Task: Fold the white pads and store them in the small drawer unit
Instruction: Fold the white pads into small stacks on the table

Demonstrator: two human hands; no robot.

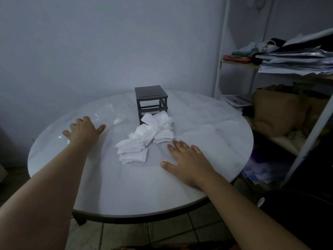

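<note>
The round white table carries a dark drawer unit. White pads lie heaped before it; clear plastic film lies to its left.

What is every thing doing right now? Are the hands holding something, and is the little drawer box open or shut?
left hand: open, flat on the clear plastic, holds nothing.
right hand: open, flat on the table beside the white pads.
white pads: messy heap on the table, in front of the drawer unit.
drawer unit: upright, top drawer shut, bay under it empty.
clear plastic: crumpled, lying under the left hand.
</note>
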